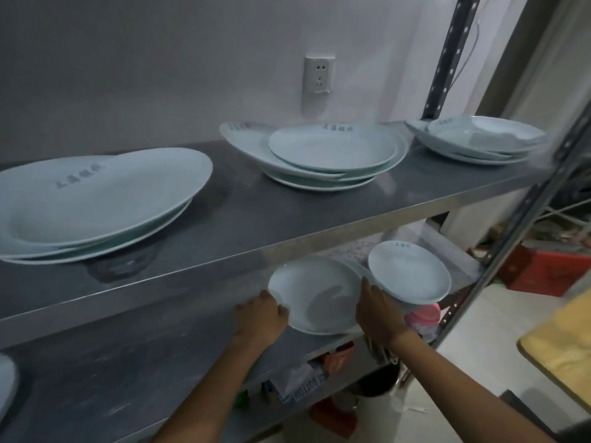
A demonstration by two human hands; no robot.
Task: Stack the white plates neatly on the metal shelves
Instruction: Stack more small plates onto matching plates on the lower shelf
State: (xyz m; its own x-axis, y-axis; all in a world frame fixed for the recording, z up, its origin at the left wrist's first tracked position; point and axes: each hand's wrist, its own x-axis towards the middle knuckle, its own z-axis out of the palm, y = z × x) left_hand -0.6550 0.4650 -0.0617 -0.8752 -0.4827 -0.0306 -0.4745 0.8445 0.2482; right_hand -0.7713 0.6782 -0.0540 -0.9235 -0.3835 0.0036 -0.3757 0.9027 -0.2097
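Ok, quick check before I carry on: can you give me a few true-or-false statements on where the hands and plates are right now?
1. The left hand and right hand grip the same plate. True.
2. The upper shelf carries only one stack. False: it carries three, a left stack, a middle stack and a right stack.
3. A second plate lies to the right of the gripped one. True.
4. The wall socket has a plug in it. False: nothing is plugged in.

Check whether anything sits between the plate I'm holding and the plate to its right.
Only the right hand, gripping the held plate at its right rim, sits between it and the neighbouring plate; nothing else visible does.
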